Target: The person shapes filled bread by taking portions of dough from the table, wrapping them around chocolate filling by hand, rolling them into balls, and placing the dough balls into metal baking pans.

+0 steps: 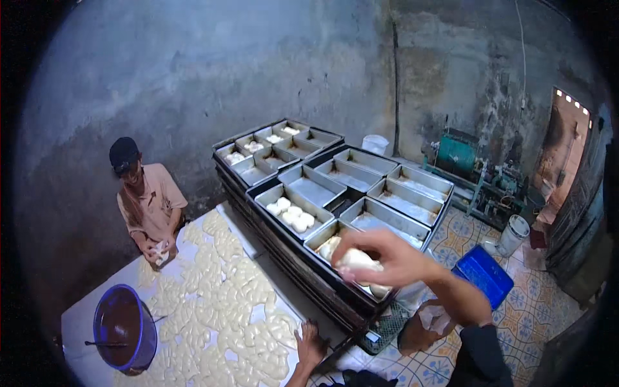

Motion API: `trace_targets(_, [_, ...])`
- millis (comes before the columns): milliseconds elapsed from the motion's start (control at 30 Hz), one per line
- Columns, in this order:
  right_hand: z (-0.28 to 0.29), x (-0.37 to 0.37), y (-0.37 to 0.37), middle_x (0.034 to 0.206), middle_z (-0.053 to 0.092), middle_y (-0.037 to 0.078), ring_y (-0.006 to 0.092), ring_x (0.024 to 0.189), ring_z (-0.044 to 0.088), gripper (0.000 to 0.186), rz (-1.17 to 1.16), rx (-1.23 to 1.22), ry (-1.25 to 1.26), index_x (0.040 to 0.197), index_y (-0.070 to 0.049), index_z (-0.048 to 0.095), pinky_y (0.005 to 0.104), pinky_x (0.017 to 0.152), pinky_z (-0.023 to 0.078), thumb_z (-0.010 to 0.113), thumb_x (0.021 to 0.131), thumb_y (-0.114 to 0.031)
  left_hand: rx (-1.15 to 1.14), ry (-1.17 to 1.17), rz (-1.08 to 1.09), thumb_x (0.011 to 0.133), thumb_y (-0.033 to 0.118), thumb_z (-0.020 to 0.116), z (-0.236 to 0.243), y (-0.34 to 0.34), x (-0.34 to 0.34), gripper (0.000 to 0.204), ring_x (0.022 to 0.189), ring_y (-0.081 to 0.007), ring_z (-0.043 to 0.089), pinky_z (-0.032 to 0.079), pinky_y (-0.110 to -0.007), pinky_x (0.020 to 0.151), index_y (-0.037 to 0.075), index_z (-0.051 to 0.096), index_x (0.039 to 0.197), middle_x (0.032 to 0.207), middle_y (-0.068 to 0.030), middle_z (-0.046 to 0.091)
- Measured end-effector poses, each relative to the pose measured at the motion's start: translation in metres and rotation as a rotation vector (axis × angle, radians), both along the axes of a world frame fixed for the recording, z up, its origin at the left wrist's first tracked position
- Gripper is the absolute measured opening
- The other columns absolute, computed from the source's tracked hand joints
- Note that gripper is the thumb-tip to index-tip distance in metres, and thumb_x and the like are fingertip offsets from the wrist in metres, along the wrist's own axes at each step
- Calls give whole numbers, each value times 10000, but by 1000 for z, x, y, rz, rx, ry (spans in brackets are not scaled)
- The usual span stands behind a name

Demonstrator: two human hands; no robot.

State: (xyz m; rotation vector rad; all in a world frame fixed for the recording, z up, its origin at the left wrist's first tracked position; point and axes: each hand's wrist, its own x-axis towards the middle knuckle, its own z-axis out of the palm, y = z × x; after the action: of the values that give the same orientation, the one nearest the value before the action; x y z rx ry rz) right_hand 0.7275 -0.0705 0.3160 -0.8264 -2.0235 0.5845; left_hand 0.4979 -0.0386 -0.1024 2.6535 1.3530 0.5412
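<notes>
My right hand (394, 257) is closed around a pale, smooth piece of dough (358, 260), held over the nearest metal baking tin (321, 232). Other dough pieces lie in that tin, partly hidden by my fingers. At the table's right edge, my left hand (311, 346) rests with its fingers stretched out, beside many flattened, overlapping dough pieces (225, 309) spread over the white table. Another tin, just behind, holds several rounded dough pieces (296, 219).
Tins stand in two groups on stacked black trays (284, 248). A purple basin (151, 329) of brown stuff sits at the left. Across the table a person (155, 200) handles dough. A blue crate (485, 274), a white bucket (514, 233) and a green machine (458, 153) stand on the tiled floor.
</notes>
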Motion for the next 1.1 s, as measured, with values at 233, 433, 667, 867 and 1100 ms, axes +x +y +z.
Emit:
trace_targets(233, [-24, -9, 166, 849, 663, 246, 408, 827, 638, 567, -407, -158, -734, 931, -2, 677, 446, 765, 496, 597, 837, -555, 16, -349, 28, 821, 82, 567, -23, -6, 11, 206, 1201, -352, 491, 247, -618, 1060, 8, 627, 1003, 1156, -185, 583])
trace_targets(433, [-27, -24, 161, 856, 658, 265, 442, 872, 622, 856, -468, -276, -956, 844, 38, 678, 491, 809, 487, 301, 877, -730, 17, -390, 68, 735, -9, 557, -17, -1, 7, 255, 1041, -341, 531, 290, -570, 1074, 1, 603, 985, 980, -171, 577])
trace_targets(667, [-48, 0, 164, 869, 634, 311, 449, 865, 632, 257, -400, -144, -692, 1002, 64, 554, 505, 770, 500, 494, 838, -125, -436, -1508, 331, 927, 124, 456, 62, -24, -19, 203, 724, -234, 527, 463, -359, 680, -42, 566, 886, 829, -100, 520])
trace_targets(867, [-73, 26, 168, 1072, 544, 330, 463, 834, 628, 264, -370, 45, -856, 1015, 42, 580, 482, 756, 523, 522, 782, -66, -1027, -1970, -7, 961, 339, 517, 117, -36, -53, 355, 500, -164, 367, 297, -299, 460, 44, 527, 761, 645, -49, 412])
trace_targets(1100, [-5, -88, 0, 1192, 556, 219, 392, 932, 625, 405, -389, 197, -511, 1140, -74, 585, 447, 814, 521, 705, 754, -85, -1152, -2249, 27, 950, 531, 381, 140, -53, -112, 609, 1151, -331, 528, 397, -461, 1008, 4, 507, 1227, 1124, -212, 588])
